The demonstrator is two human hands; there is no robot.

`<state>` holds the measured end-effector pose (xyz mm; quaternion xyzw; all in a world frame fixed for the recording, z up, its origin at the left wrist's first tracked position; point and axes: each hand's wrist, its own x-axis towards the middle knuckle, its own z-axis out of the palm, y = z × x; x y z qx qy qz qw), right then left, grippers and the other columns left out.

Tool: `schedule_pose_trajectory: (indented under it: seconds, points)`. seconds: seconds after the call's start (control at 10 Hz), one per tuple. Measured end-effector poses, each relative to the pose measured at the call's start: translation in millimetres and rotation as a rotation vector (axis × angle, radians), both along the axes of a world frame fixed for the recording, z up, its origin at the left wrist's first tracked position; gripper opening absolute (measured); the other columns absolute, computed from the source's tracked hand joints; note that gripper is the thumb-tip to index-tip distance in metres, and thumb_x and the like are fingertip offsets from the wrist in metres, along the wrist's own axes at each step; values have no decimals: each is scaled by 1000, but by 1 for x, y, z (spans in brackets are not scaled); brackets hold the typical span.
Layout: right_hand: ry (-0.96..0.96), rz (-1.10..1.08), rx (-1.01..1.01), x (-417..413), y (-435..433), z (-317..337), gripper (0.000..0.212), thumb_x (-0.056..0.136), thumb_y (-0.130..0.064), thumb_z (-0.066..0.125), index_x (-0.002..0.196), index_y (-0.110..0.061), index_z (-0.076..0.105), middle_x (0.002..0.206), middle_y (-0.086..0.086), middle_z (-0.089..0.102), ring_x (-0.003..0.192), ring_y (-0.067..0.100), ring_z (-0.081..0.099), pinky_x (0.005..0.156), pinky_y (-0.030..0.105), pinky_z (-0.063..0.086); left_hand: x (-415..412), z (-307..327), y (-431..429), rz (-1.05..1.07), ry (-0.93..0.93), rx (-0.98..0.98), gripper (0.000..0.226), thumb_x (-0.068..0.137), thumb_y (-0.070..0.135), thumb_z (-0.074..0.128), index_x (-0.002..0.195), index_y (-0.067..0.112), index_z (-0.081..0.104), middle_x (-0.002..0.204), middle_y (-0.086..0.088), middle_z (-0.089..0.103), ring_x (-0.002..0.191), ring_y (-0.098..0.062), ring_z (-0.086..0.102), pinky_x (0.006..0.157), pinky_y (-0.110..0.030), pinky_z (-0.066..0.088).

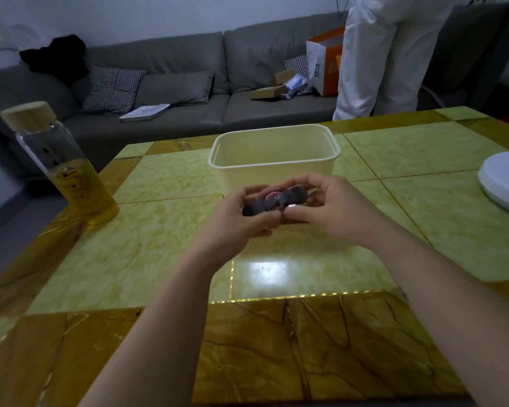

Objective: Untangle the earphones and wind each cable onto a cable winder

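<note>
Between the two hands, held just above the middle of the table [147, 259], is a dark bow-shaped cable winder [276, 200] with a pinkish earphone cable [272, 190] coiled at its centre. The left hand [241, 218] has its fingers and thumb curled round the winder's left end. The right hand [332, 207] pinches the right end, thumb near and fingers arched over the far side. The picture is too blurred there to tell how the cable's loose ends lie.

Just beyond the hands stands a cream plastic container [276, 174], upright and open at the top. On the table's left edge stands a glass bottle [68, 171] with a wooden lid, about half full of yellow liquid. At the right edge sits the round white base of a fan [503, 180].

Far behind the table runs a grey sofa [174, 54], carrying a checked cushion [112, 89], a black garment [56, 57], a cardboard box [272, 89] and an orange bag [326, 63]. A person in white clothing [385, 54] stands at the far right.
</note>
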<state>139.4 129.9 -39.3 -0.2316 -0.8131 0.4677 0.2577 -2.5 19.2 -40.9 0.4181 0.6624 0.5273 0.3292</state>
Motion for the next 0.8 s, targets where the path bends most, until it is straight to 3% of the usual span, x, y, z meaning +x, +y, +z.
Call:
schedule_pose_trajectory:
  seconds: [0.1,0.2,0.3,0.4,0.6,0.7,0.8]
  points:
    - [83,-118,153,-21,17,13,36,78,-18,77,106,-37,64,96,-11,67,78,4,65,70,13,52,-18,16,27,88,348,72,41,83,19,73,115,25,49,109,8,59,94,-2,61,80,-19,54]
    - [96,-240,382,-45,41,24,40,78,-21,77,115,-31,66,98,-5,66,75,6,56,66,14,46,-34,31,57,155,543,130,39,83,21,73,115,21,50,105,11,57,88,4,54,70,-1,43]
    - [-18,-311,499,-69,65,20,43,80,-26,75,121,-28,64,110,-1,67,93,11,57,77,21,46,-50,27,84,220,674,104,40,83,23,73,118,16,53,104,11,56,92,-3,53,65,-3,40]
    - [-193,-325,515,-83,79,11,43,83,-37,71,124,-29,63,116,0,67,109,21,58,94,41,47,-64,15,100,197,687,-6,41,86,29,71,122,15,56,111,4,61,93,-7,53,65,-9,38]
    - [-436,-320,468,-90,84,6,37,95,-45,50,125,-27,62,123,1,64,114,23,56,97,45,45,-72,10,106,158,828,-151,42,94,40,59,129,18,59,130,2,61,118,-16,56,93,-29,43]
    - [-303,-315,458,-84,76,5,31,95,-37,52,120,-25,66,122,-1,65,116,20,56,102,44,42,-74,4,99,231,868,-95,34,95,38,57,123,21,63,122,5,65,114,-15,58,103,-41,44]
    - [-97,-313,362,-69,63,6,27,95,-28,57,118,-21,67,120,-4,66,112,9,56,97,21,41,-73,-4,90,322,850,-49,26,95,35,56,116,22,66,116,6,67,108,-15,60,103,-48,41]
